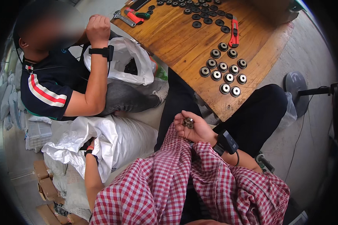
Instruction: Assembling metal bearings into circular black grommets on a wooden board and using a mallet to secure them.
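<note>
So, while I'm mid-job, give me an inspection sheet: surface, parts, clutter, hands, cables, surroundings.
Surface: wooden table, dark marks near its closest corner.
Parts: small metal bearings in the right palm; black wheels with metal centres grouped on the table; black discs farther off.
Clutter: red cutter just beyond the wheels; wrench at the table's far left.
Hands: right hand palm up, fingers curled around the bearings; left hand in the white sack, grip hidden.
Cables: thin cable on the floor, right; another at the right wrist.
Surroundings: seated co-worker at left; cartons lower left.
</note>
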Demonstrator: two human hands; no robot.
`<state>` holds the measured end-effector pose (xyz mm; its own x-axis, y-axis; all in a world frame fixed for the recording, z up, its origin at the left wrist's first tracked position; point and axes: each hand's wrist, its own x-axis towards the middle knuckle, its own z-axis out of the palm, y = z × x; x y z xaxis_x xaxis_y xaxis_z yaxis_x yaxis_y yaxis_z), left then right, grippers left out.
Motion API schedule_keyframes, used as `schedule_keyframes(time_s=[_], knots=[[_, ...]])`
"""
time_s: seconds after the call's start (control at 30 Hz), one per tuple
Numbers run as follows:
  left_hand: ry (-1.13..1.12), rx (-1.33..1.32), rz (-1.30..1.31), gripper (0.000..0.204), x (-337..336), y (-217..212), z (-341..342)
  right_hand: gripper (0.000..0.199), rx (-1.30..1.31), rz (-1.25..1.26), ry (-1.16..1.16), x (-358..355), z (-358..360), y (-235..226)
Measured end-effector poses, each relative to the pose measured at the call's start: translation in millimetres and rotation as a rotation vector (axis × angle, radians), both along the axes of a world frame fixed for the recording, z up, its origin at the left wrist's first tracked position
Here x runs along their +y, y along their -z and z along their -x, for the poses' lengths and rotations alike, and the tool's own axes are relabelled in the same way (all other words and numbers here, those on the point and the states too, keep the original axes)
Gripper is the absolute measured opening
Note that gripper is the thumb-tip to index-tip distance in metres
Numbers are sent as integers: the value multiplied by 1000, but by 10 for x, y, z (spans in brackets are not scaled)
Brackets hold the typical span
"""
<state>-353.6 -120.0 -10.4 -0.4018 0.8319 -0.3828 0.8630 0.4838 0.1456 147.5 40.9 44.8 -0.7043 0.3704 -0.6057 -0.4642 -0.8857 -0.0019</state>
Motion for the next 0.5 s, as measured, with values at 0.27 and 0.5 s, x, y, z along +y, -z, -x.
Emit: schedule_keyframes(time_s=[0.27,0.5], knots=[[-66,202,-57,23,-473,267,326,31,8,-37,11,129,-238,38],[-618,-84,-855,20,-135,-862,253,36,102,-171,26,171,-469,-44]])
